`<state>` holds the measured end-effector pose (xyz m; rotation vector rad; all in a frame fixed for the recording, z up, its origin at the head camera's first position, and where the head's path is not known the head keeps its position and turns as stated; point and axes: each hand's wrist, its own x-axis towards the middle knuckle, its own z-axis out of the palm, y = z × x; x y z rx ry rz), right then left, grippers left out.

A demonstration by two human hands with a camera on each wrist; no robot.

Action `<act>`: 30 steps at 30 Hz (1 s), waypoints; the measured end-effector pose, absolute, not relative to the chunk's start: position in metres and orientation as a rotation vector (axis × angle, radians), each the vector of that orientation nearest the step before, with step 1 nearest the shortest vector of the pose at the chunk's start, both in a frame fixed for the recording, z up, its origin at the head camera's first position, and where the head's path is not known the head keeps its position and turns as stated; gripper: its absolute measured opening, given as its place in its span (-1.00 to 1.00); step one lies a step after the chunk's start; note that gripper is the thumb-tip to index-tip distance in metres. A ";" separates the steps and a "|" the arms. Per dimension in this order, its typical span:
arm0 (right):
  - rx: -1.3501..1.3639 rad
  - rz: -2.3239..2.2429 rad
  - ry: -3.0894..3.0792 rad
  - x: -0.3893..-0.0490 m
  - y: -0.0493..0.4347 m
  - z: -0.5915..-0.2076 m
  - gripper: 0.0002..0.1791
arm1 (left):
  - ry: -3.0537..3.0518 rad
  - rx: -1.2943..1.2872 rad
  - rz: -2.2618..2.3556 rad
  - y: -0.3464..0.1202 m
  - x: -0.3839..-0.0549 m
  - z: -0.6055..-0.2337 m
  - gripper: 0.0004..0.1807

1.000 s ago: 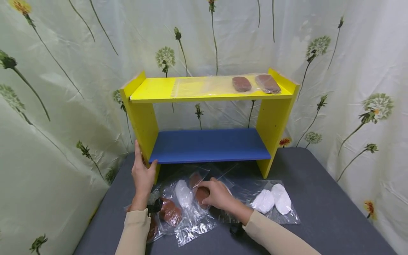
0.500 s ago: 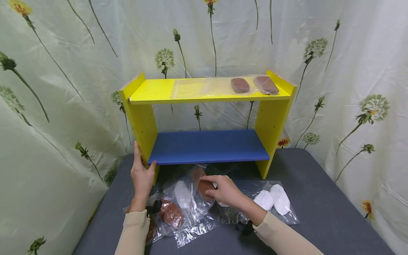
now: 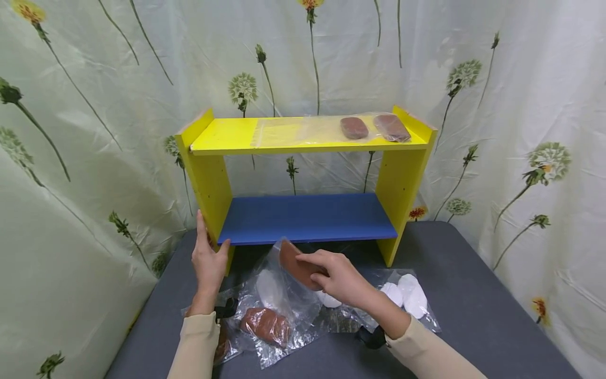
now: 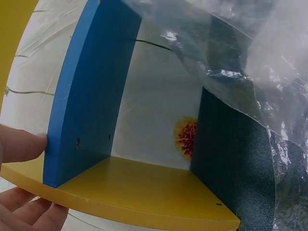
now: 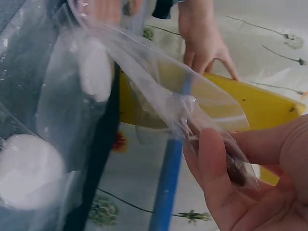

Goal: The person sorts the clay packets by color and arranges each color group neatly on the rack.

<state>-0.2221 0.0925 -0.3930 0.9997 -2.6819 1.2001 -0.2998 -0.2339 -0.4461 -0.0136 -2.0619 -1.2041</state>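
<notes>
My right hand (image 3: 343, 281) pinches a clear plastic bag holding a flat reddish-brown piece (image 3: 294, 263). It is tilted above the table, in front of the blue shelf (image 3: 307, 217). In the right wrist view, thumb and fingers (image 5: 214, 159) press on the bag from both sides. My left hand (image 3: 209, 267) grips the left side panel (image 3: 205, 184) of a yellow shelf unit. Its thumb (image 4: 24, 146) touches the blue shelf's edge, and the other fingers lie along the panel's outer face. Under the raised bag lie a bagged brown piece (image 3: 266, 325) and a bagged white piece (image 3: 269, 289).
More bagged white pieces (image 3: 413, 296) lie on the dark table (image 3: 483, 305) at the right. On the yellow top shelf (image 3: 227, 134), a clear bag holds two brown pieces (image 3: 354, 128). A floral curtain (image 3: 497, 105) hangs behind and at both sides.
My right hand has lifted the bagged brown piece off the pile and tilted it, with the plastic drawn up. Another brown piece in the pile has shifted slightly. My left hand stays on the panel.
</notes>
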 end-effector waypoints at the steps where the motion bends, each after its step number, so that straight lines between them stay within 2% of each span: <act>1: 1.017 1.169 -2.658 -0.221 0.093 -0.390 -0.41 | -2.064 -0.009 -1.204 -0.234 -0.300 -0.446 0.17; 18: 1.101 0.917 -2.372 -0.220 0.100 -0.345 -0.49 | -2.073 -0.019 -1.182 -0.233 -0.301 -0.447 0.15; 30: 1.132 0.860 -2.219 -0.230 0.102 -0.294 -0.58 | -2.060 -0.029 -1.162 -0.234 -0.300 -0.446 0.17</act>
